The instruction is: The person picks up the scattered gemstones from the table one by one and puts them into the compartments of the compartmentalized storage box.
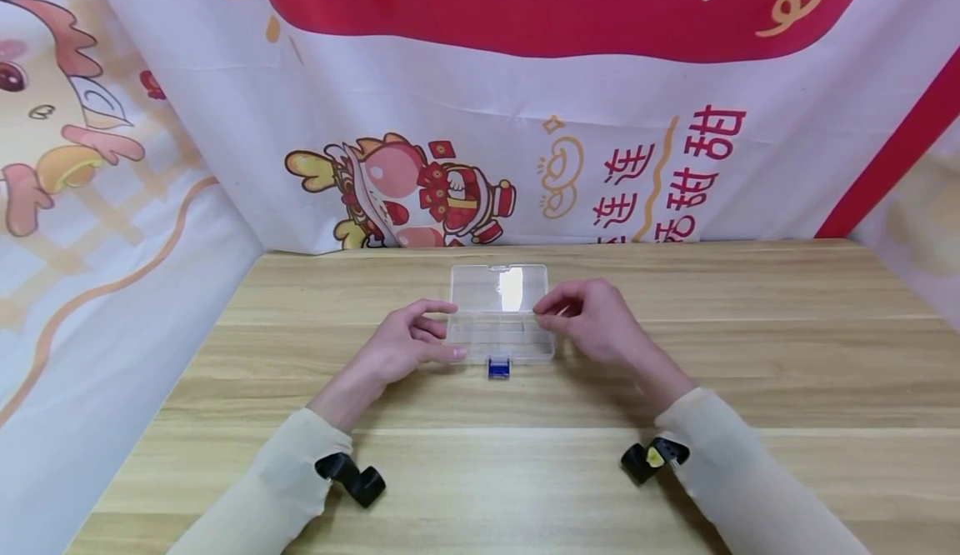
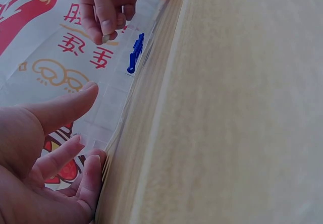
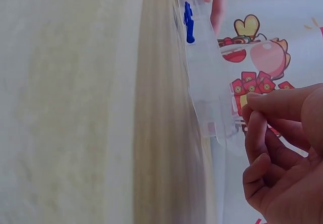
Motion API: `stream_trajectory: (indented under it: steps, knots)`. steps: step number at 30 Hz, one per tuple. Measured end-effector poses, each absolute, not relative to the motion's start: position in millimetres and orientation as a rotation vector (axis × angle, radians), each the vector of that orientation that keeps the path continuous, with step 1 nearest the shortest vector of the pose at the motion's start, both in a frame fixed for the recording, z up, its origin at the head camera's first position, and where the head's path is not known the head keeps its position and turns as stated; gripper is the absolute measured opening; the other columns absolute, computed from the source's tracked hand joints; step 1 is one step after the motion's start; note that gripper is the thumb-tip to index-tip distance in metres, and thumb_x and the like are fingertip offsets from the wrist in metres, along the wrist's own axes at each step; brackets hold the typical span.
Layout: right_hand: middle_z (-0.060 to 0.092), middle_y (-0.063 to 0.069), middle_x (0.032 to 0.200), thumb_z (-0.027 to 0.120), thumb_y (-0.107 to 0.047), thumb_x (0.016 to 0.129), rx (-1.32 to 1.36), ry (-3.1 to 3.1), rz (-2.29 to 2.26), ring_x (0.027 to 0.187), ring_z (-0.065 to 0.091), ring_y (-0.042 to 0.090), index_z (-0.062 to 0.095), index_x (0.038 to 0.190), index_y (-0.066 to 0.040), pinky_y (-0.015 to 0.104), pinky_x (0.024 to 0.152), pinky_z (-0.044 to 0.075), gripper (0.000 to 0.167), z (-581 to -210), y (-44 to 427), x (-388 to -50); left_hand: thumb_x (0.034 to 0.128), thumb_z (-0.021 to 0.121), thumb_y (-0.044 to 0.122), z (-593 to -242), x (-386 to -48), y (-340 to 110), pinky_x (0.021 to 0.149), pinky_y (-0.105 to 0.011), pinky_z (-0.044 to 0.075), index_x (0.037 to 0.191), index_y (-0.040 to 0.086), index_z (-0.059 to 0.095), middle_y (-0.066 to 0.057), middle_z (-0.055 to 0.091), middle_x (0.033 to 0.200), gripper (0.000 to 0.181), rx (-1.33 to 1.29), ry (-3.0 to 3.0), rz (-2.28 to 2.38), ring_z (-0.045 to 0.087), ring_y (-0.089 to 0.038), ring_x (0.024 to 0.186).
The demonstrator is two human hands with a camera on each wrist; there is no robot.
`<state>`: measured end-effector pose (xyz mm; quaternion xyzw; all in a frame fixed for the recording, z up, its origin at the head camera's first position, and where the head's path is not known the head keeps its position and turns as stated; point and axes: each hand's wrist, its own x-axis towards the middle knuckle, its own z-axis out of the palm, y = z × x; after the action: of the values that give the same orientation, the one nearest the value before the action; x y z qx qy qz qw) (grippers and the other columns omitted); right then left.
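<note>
Cream-sleeved, the left hand (image 1: 405, 340), fingers loosely spread, frames the left end of a clear plastic compartment box (image 1: 497, 338); the right hand (image 1: 592, 318) has thumb and forefinger together at its right end, whether pinching anything I cannot tell. Probably light, stiff, slick and brittle, the box lies unfolded on the wood-grain table (image 1: 487, 488); its side walls seem best to hold.

In the head view, our left forearm (image 1: 262, 488) angles toward one o'clock, our right forearm (image 1: 750, 488) toward eleven. Our left hand (image 1: 401, 345) spreads its thumb (image 2: 68, 107) away from loosely bent fingers (image 2: 55, 162); our right hand (image 1: 596, 322) curls its fingers, thumb close to forefinger (image 1: 561, 291), any pinch too small to make out.
</note>
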<state>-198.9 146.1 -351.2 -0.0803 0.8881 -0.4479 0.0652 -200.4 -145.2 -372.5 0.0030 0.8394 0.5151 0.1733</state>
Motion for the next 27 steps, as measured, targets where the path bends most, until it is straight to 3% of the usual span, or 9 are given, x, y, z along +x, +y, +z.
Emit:
stream_trajectory:
  steps: [27]
  knots:
    - [0.076, 0.004, 0.104, 0.076, -0.013, 0.098, -0.255, 2.688, -1.297, 0.090, 0.063, 0.023, 0.083, 0.105, -0.016, 0.034, 0.075, 0.054, 0.010, -357, 130, -198, 0.0837, 0.092, 0.023, -376, -203, -146, 0.091, -0.033, 0.049, 0.143, 0.026, 0.063, -0.010, 0.062, 0.127, 0.067, 0.001, 2.371, 1.465, 0.056, -0.027, 0.111]
